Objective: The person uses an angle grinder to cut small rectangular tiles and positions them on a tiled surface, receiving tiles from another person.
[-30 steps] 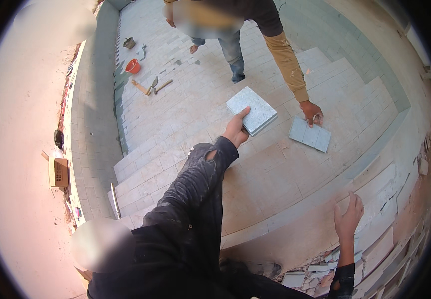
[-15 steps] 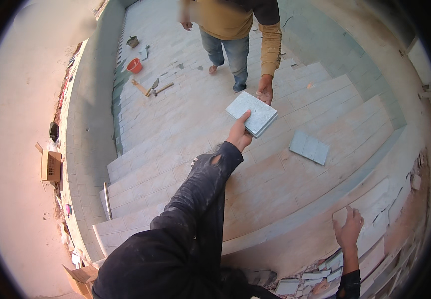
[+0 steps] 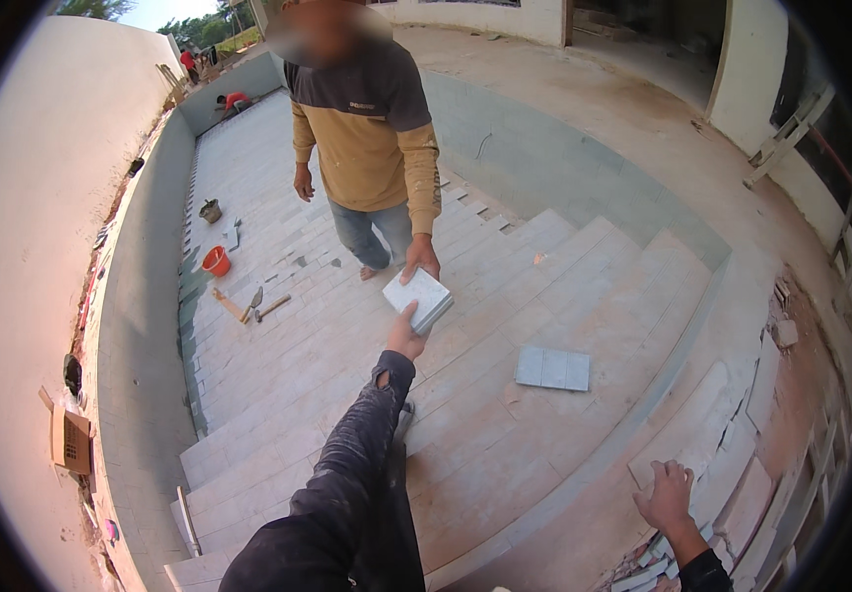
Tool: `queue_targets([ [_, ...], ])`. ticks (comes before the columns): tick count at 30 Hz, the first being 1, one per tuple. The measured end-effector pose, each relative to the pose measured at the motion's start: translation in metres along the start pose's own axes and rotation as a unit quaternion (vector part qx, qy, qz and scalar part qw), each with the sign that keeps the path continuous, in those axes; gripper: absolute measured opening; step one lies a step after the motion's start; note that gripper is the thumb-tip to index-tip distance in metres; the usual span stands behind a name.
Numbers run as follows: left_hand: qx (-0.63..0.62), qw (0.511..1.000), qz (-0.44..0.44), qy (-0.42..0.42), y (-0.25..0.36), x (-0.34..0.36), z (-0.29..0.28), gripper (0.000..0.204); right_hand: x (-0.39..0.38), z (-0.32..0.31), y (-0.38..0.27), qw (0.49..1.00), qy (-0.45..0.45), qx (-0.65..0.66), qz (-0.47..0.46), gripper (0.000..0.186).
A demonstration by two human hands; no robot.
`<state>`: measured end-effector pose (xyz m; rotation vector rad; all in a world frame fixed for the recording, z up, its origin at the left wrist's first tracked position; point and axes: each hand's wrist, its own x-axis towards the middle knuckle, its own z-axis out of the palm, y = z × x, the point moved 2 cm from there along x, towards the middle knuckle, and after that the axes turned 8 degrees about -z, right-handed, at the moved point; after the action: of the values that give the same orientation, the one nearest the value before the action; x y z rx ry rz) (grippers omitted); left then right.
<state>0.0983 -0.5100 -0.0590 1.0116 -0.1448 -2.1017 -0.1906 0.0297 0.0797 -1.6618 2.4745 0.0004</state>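
My left hand point(image 3: 407, 337) grips the near edge of a small stack of pale grey tiles point(image 3: 418, 298), thumb on top. A co-worker's hand point(image 3: 421, 259) holds the far edge of the same stack. The co-worker point(image 3: 362, 128), in a brown and tan long-sleeved top and jeans, stands facing me on the tiled floor. At the lower right my right hand point(image 3: 667, 496) holds nothing, its fingers apart and slightly bent, beside the pale slabs on the ledge; whether it touches them I cannot tell. A grey tile piece with dividing lines point(image 3: 553, 368) lies on a step between my hands.
Wide tiled steps point(image 3: 475, 434) curve down to the floor. An orange bucket point(image 3: 216, 261), a trowel point(image 3: 252, 302) and a hammer point(image 3: 273, 308) lie to the left. Broken slabs point(image 3: 742, 444) line the right ledge; a cardboard box point(image 3: 71, 440) stands on the left wall.
My view has tilted up, bringing more of the co-worker and the far background into sight. Both my left hand and the co-worker's hand remain on the tile stack.
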Motion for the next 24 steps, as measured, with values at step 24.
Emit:
queue_targets([
  [24, 0.448, 0.893, -0.049, -0.008, -0.056, -0.070, -0.085, 0.046, 0.091, -0.255, 0.043, 0.940, 0.208, -0.272, 0.018, 0.045],
])
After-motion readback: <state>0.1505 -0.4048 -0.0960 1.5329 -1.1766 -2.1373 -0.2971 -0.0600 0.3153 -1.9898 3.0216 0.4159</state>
